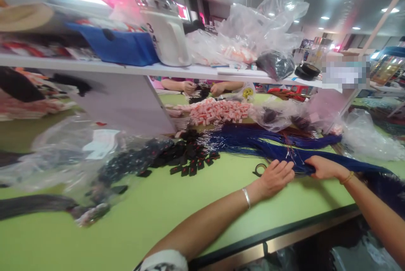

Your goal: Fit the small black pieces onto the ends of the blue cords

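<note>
A long bundle of dark blue wires (343, 159) lies across the right side of the green table, with silvery ends toward the middle. My right hand (325, 168) is closed round this bundle, thumb uppermost. Close beside it, my left hand (276, 178) has its fingers bent over the near edge of the same wires; its fingertips are partly hidden. A few thin reddish wires (288, 142) stick up just beyond my hands. Left of my left hand lies a black ring-shaped thing (260, 169), perhaps a tape roll.
Black connectors (190, 163) are heaped left of the wires, beside clear plastic bags (72, 148). Behind lies a pile of pink-white connectors (218, 110). A white shelf (202, 71) above carries a blue bin (123, 47) and a jug (169, 34). Across the table, another person's hands (190, 88) are working.
</note>
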The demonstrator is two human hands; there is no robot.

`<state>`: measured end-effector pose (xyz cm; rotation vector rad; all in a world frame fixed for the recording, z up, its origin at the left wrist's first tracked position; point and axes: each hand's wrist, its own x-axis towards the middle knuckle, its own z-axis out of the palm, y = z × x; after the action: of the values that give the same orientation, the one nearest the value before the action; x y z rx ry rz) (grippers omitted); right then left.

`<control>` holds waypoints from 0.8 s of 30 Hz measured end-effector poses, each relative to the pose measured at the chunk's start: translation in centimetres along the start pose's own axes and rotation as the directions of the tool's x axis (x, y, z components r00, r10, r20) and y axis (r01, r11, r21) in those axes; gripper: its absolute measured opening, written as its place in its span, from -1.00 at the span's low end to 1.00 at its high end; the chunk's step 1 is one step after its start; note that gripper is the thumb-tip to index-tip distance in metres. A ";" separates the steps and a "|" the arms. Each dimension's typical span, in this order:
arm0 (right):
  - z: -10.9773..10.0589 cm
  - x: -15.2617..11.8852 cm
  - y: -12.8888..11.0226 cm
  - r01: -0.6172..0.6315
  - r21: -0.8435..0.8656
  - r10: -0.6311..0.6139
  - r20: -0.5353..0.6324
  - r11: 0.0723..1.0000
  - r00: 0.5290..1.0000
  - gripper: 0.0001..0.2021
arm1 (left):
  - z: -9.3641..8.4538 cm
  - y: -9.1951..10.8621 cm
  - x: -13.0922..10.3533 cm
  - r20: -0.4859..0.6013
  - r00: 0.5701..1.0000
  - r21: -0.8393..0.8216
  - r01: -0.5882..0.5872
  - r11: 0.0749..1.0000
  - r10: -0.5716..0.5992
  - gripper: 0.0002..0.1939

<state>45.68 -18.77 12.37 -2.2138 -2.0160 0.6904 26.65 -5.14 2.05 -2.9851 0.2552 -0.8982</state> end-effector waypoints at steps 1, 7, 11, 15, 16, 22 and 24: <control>0.2 -0.1 -0.3 0.014 0.000 -0.014 -0.010 1.000 1.000 -0.80 | -0.2 0.1 -0.3 -0.008 1.000 -0.016 0.005 1.000 -0.005 -0.62; 2.4 -0.8 -1.2 0.087 0.094 -0.102 0.165 0.992 0.981 -0.87 | -0.4 -2.2 1.1 0.078 0.944 -0.081 0.326 0.942 -0.320 -0.23; 4.1 0.1 -2.4 0.034 -0.006 -0.033 0.117 0.999 0.993 -0.87 | -0.6 -2.8 0.3 0.158 0.979 -0.147 0.154 0.977 -0.130 -0.30; 3.8 0.5 -3.8 0.058 0.037 -0.057 -0.011 0.998 0.998 -0.84 | -1.5 -1.3 -0.5 0.084 0.995 -0.141 0.063 0.988 -0.052 -0.26; 3.5 0.4 -4.1 0.090 0.063 -0.089 -0.021 0.994 0.996 -0.85 | -1.6 -0.9 -0.4 0.067 0.997 -0.122 0.044 0.991 -0.036 -0.31; 4.2 -1.1 -4.9 0.141 0.132 -0.157 0.119 0.981 0.980 -0.84 | -1.1 0.1 0.0 0.093 0.995 -0.058 -0.041 0.997 0.047 -0.83; 4.5 -0.9 -4.8 0.160 0.189 -0.193 0.171 0.969 0.966 -0.80 | -0.9 0.6 -0.6 0.103 0.992 -0.048 -0.072 0.996 0.077 -0.89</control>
<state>39.56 -20.11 10.28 -1.9083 -2.1117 1.0448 25.56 -5.57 2.42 -3.0282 0.3867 -0.7358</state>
